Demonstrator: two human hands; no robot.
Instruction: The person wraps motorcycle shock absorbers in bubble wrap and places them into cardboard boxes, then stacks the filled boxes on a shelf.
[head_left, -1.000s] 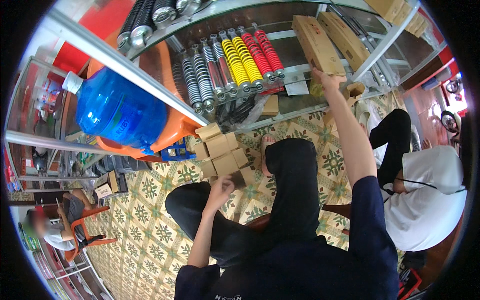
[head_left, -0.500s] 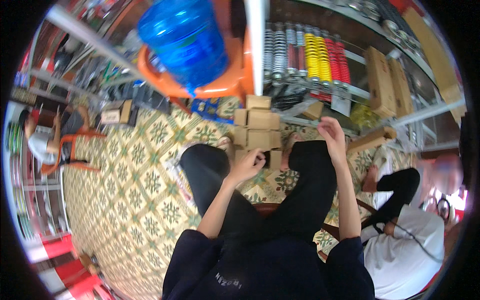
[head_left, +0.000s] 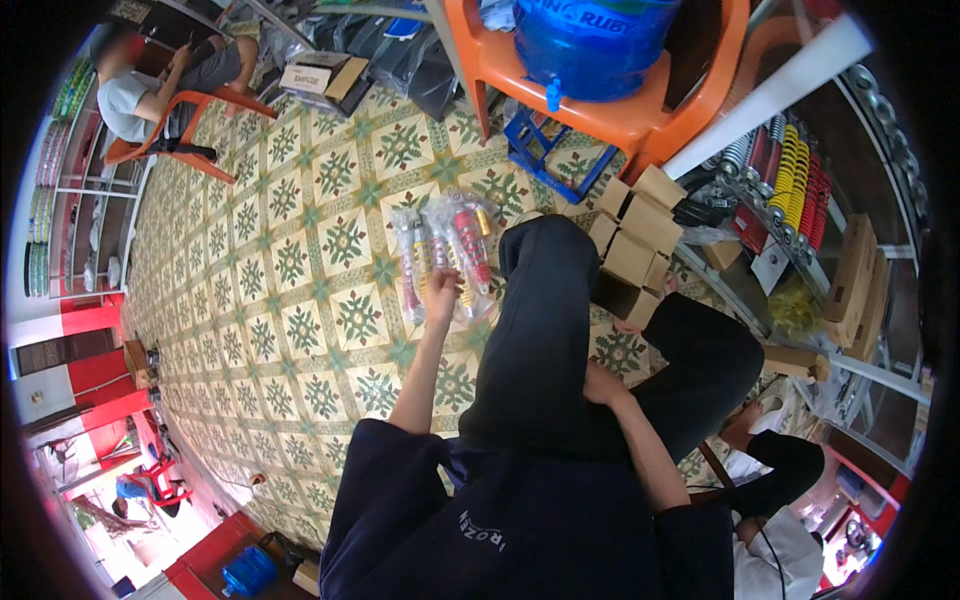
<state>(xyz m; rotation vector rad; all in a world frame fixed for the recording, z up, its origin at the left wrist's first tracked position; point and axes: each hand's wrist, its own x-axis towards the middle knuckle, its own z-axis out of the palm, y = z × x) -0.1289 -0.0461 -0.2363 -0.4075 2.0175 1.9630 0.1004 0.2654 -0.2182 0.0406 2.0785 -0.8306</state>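
My left hand (head_left: 441, 292) reaches down over clear-bagged shock absorbers (head_left: 466, 238) with red and yellow coil springs, lying on the tiled floor left of my knee. Its fingers are loosely bent and apart at the near end of the bags; I cannot tell whether they touch the plastic. My right hand (head_left: 603, 384) rests against my inner thigh, its fingers mostly hidden by the dark trouser leg. Beyond my knees stands an open cardboard box (head_left: 632, 252) with its flaps spread; its inside is in shadow.
An orange chair (head_left: 500, 65) bears a blue water jug (head_left: 595, 50), with a blue metal stand (head_left: 560, 160) beside it. Shelving at right carries yellow springs (head_left: 790, 175) and long cartons (head_left: 850, 280). One person sits far left, another close at right.
My view has swung left. My left hand has gone from the cardboard box to the bagged shock absorbers. My right hand, raised before, has come down to my thigh.
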